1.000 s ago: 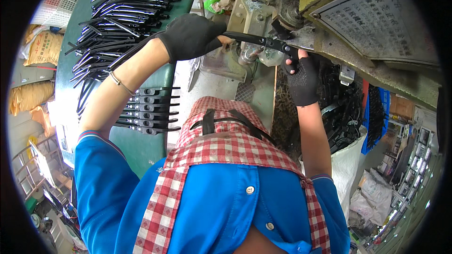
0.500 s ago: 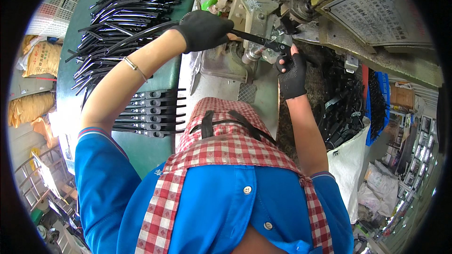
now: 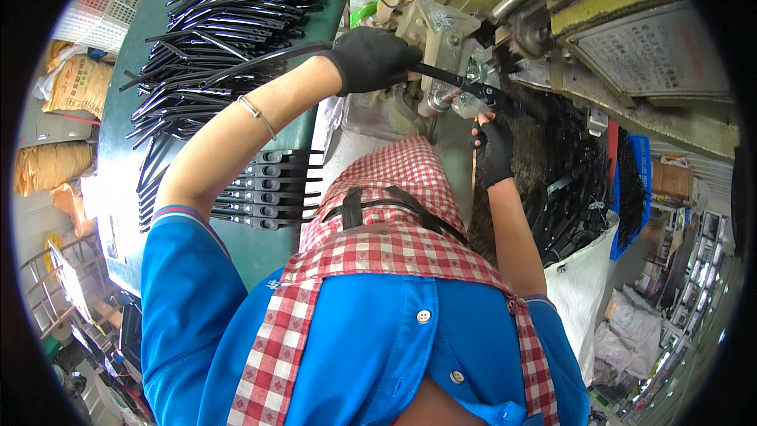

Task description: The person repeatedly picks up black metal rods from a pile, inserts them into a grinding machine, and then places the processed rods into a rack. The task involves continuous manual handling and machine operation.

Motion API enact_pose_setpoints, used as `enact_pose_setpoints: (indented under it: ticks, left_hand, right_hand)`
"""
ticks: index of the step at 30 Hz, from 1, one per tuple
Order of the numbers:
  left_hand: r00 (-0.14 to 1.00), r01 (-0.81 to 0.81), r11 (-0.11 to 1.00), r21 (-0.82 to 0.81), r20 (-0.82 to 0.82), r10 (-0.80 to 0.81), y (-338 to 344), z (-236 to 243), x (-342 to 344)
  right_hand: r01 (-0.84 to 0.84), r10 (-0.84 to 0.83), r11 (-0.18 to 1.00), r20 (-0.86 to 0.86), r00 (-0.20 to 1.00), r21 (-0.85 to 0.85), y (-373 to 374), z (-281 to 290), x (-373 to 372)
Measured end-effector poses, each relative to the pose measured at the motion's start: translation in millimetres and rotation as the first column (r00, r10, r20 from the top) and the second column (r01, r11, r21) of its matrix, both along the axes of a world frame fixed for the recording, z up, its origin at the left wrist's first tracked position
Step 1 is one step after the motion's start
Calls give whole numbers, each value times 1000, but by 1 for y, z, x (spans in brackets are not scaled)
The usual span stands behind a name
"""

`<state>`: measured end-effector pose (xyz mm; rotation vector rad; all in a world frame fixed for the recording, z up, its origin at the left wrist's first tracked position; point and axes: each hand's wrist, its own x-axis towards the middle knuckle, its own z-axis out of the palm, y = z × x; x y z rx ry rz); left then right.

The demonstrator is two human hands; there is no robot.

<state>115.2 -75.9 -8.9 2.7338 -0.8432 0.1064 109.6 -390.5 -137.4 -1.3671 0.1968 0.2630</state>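
Observation:
My left hand (image 3: pixel 371 61), in a black glove, is closed around a long black wiper arm (image 3: pixel 441 76). The wiper arm's thin rod trails back to the left past my wrist, and its jointed end lies over the metal fixture of a machine (image 3: pixel 435 101). Just below that end is my right hand (image 3: pixel 495 151), in a black glove with bare fingertips. Its fingers are curled, and whether anything is between them is hidden. Many similar black wiper arms (image 3: pixel 236 24) lie piled on the green table (image 3: pixel 311 122) to the left.
Several wiper arms (image 3: pixel 272 189) lie in a neat row at the table's near edge. A yellow-green machine body (image 3: pixel 615 12) with a plate overhangs the right. Beside my right forearm, a white sack (image 3: pixel 579 288) holds black parts. A blue container (image 3: pixel 635 189) stands beyond it.
My right hand has dropped from the wiper arm's jointed end to just below it. My left hand still grips the arm. The whole view has shifted slightly.

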Motion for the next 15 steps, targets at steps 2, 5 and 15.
enact_pose_setpoints:
  ticks: [2, 5, 15]
  left_hand:
    - [998, -18, 998, 57, -51, 21, 1, 3, -3]
    - [994, -59, 996, 61, -88, 64, 3, 8, -2]
    - [999, -5, 998, -61, -46, 2, -24, 18, -5]
  right_hand:
    - [-26, 25, 998, -11, 1000, -64, 3, 1, 7]
    - [-55, 51, 991, -33, 998, -124, 11, 2, 17]
    - [-73, 192, 845, 172, 966, -530, 10, -26, 50]
